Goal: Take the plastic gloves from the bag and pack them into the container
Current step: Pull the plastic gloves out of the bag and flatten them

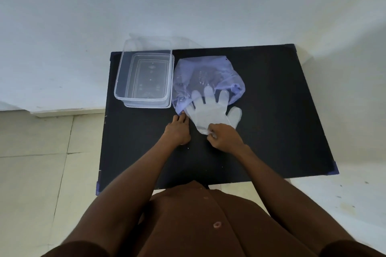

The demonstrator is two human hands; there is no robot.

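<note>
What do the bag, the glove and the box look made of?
Purple translucent bag: thin, crinkled plastic film, likely. Clear hand-shaped glove: filmy, slightly cloudy plastic. Clear rectangular container: rigid glossy plastic, holding straight walls.

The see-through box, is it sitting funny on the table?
Yes. The container sticks out past the black table at its far left corner, so part of it hangs over the edge. Nothing looks spilled or broken.
</note>
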